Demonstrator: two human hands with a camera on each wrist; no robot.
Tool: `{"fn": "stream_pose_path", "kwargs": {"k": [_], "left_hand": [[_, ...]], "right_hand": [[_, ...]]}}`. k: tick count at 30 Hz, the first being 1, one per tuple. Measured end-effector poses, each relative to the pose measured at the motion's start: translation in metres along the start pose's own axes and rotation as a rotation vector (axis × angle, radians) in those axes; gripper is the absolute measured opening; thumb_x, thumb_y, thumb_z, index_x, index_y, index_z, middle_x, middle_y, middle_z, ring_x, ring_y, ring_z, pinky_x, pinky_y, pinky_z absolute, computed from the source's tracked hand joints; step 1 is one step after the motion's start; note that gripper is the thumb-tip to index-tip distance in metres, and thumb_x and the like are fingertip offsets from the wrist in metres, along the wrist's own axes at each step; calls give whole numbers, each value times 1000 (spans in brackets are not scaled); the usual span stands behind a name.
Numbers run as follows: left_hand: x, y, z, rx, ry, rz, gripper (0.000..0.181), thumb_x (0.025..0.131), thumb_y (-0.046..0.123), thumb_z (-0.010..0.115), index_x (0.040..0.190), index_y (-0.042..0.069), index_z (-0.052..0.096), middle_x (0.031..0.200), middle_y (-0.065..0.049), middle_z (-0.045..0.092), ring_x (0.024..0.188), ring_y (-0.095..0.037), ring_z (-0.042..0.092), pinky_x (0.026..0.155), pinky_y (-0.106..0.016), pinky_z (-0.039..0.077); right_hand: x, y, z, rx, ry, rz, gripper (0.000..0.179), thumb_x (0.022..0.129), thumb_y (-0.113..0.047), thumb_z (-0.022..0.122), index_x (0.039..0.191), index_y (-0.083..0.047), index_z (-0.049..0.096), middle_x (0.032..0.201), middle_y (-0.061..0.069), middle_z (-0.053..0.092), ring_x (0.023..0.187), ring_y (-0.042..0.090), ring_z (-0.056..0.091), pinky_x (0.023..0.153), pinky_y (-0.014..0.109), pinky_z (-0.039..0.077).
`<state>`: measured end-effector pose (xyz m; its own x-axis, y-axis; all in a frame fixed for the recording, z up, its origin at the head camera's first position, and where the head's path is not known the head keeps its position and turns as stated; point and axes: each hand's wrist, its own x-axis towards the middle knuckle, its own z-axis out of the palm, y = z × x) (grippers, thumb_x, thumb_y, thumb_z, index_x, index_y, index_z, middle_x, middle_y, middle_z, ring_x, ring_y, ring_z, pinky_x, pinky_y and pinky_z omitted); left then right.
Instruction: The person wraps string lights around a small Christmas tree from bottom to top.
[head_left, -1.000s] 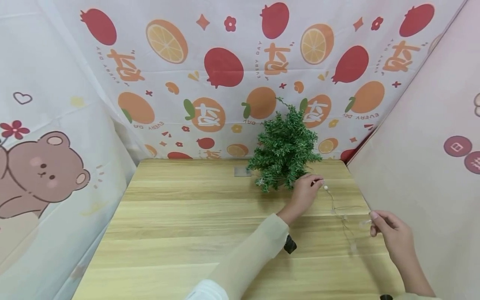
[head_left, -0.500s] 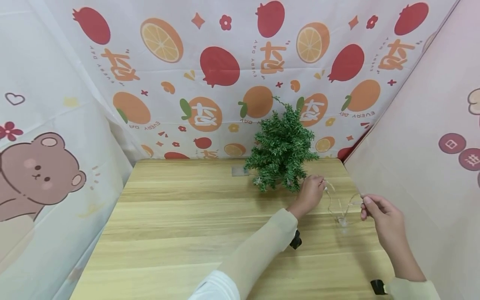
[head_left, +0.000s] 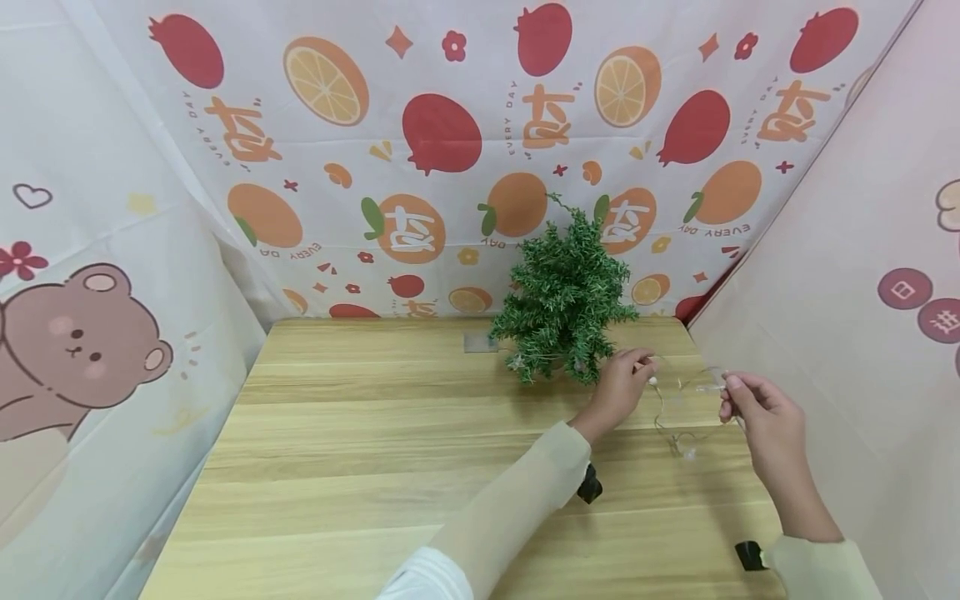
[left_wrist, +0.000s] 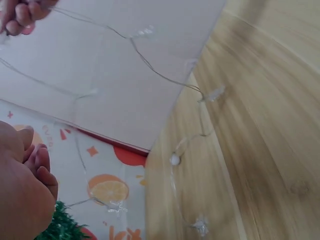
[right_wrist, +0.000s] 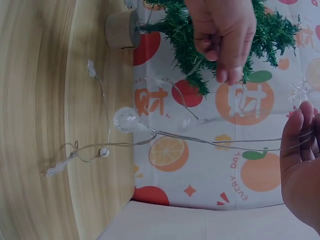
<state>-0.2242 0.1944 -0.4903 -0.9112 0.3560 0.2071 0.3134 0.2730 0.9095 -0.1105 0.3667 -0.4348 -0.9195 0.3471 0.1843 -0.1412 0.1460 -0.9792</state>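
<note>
A small green artificial Christmas tree (head_left: 566, 292) stands upright at the back of the table; its round wooden base (right_wrist: 120, 31) shows in the right wrist view. Beside its lower right branches, my left hand (head_left: 621, 390) pinches a thin string of lights (right_wrist: 185, 137). Farther right, my right hand (head_left: 768, 421) grips more of that wire, two strands running from its curled fingers. Between the hands the string hangs in loops, with a clear round bulb (right_wrist: 126, 120) and a snowflake-shaped one (right_wrist: 300, 92). Several clear ornaments hang low, close over the tabletop.
The wooden table (head_left: 360, 450) ends at a fruit-print cloth (head_left: 442, 133) right behind the tree. A plain pale cloth (head_left: 840, 333) borders the right side. Left of the tree lies a small clear flat box (head_left: 480, 342), with wire leading from it to the branches.
My right hand has come left and up, nearer the left hand, raising its part of the light string. My left hand has shifted slightly right. The tree stands in the same place.
</note>
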Motion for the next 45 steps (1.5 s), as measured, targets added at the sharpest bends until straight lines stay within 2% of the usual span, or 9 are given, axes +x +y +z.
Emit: {"fn": "stream_pose_path", "kwargs": {"k": [5,9,13,18,21,27,37,40,45], "left_hand": [[-1,11,-6,-74,-27,44,31,104,35,58,130,22,68,107,11,66,83,3,58,68,-17,50],[-2,25,-13,-37,-69,101,31,103,38,58,129,26,68,109,13,67,84,4,58,68,-15,50],[-3,40,-18,10,-135,134,32,102,42,57,130,29,68,117,16,64,87,5,57,69,-14,49],[-4,49,-20,-8,-191,149,30,102,38,59,127,27,70,122,15,63,93,5,57,73,-14,50],[-4,48,-21,-19,-200,155,29,101,39,60,124,26,71,120,16,64,92,4,57,74,-14,50],[-3,41,-28,-9,-166,134,26,100,36,62,121,26,73,112,16,66,87,3,57,70,-15,50],[-3,41,-29,-84,-236,138,34,98,33,65,130,25,70,127,11,68,93,6,61,75,-13,52],[-3,43,-28,-78,-235,148,32,98,33,65,128,25,71,125,12,69,92,7,61,75,-13,52],[-3,46,-27,-44,-225,168,22,99,35,64,115,25,76,110,16,72,84,7,60,71,-13,50]], "right_hand": [[7,0,2,-62,-20,19,20,97,-20,70,106,-2,70,82,-1,68,66,9,64,62,20,56],[12,-1,5,-265,-28,4,29,98,-28,68,111,-2,71,82,-7,67,67,6,65,62,21,56],[15,-4,9,-448,-70,-63,34,102,-27,62,118,2,70,83,-16,67,69,3,65,61,20,55],[15,-13,18,-539,-122,-101,32,103,-23,60,119,2,70,80,-20,66,69,3,66,59,19,53],[16,-17,24,-550,-125,-100,32,103,-27,61,119,-1,71,79,-18,67,69,3,66,59,19,53],[22,-14,35,-524,-144,-122,31,102,-26,62,118,-1,71,80,-16,68,71,6,68,62,17,54],[18,-24,34,-499,-152,-126,30,103,-27,62,116,-1,70,77,-10,69,70,8,66,61,18,52],[17,-28,34,-445,-167,-131,30,102,-24,62,122,-1,63,81,-11,69,70,9,67,62,21,55],[15,-29,30,-319,-186,-107,32,102,-20,62,131,-12,52,89,-9,70,72,12,68,64,25,58]]}}
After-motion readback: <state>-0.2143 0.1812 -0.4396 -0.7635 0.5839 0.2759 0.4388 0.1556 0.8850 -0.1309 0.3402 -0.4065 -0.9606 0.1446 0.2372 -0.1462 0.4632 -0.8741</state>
